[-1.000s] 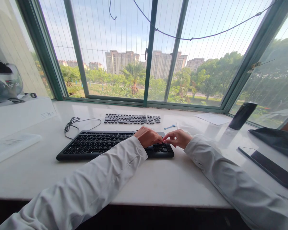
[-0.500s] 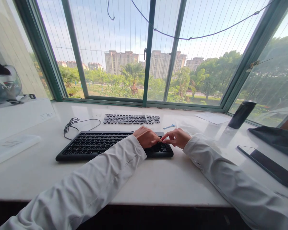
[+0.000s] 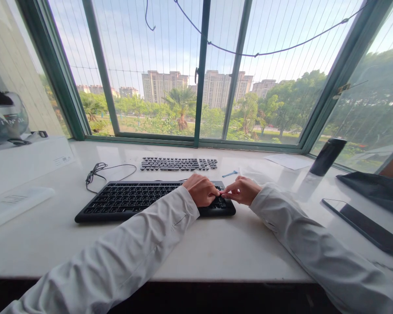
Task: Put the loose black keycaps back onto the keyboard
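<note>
A black keyboard [image 3: 131, 198] lies on the white counter, most of its keys looking like bare sockets. Over its right end, my left hand [image 3: 200, 190] is closed, thumb and fingertips pinched down at the number pad. My right hand [image 3: 241, 190] comes in from the right with thumb and forefinger pinched at the same spot. The fingertips of both hands meet there, and whatever is between them is too small and covered to make out. Behind the keyboard, loose black keycaps [image 3: 170, 164] are laid out in rows. A small blue tool [image 3: 229, 173] rests beyond my right hand.
A coiled cable [image 3: 96, 172] lies behind the keyboard's left end. On the right are a black bottle [image 3: 327, 157], a paper sheet [image 3: 288, 161], a dark cloth [image 3: 373, 187] and a phone [image 3: 363, 224]. At left, a helmet [image 3: 6, 117] sits on a white box [image 3: 29, 157].
Both hands stay at the number pad. My left fingers have curled in more and my right fingers have drawn together slightly. The view has shifted a little.
</note>
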Available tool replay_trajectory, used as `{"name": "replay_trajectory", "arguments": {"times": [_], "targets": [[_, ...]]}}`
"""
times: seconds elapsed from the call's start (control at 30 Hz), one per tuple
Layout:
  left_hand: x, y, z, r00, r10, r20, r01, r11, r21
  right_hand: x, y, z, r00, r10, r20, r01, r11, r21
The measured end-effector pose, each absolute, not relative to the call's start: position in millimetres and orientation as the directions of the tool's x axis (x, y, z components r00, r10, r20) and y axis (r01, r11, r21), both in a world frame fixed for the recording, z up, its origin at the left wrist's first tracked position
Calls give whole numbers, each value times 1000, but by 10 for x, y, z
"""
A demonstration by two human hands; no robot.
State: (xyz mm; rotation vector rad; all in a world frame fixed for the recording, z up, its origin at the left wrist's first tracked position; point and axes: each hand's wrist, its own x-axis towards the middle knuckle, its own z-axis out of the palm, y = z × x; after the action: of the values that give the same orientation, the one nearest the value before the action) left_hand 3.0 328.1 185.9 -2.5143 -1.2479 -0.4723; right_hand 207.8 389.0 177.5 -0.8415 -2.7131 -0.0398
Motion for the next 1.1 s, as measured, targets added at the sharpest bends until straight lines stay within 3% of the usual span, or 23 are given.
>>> {"name": "replay_trajectory", "arguments": {"times": [0.17,0.3,0.7,1.1], "targets": [[99,3241,1879,573,724,384,812,-564,-151,2055,3753,1878,-869,423,256,464,876,129],[167,3199,1903,586,733,345,809,-553,-199,2017,3682,1938,-881,413,231,457,870,187],[144,3239,1874,563,751,346,823,-549,-148,1997,3706,1924,-881,424,210,457,877,148],[94,3222,1898,538,731,421,832,-539,-127,2078,3753,1839,-817,391,423,478,871,118]]}}
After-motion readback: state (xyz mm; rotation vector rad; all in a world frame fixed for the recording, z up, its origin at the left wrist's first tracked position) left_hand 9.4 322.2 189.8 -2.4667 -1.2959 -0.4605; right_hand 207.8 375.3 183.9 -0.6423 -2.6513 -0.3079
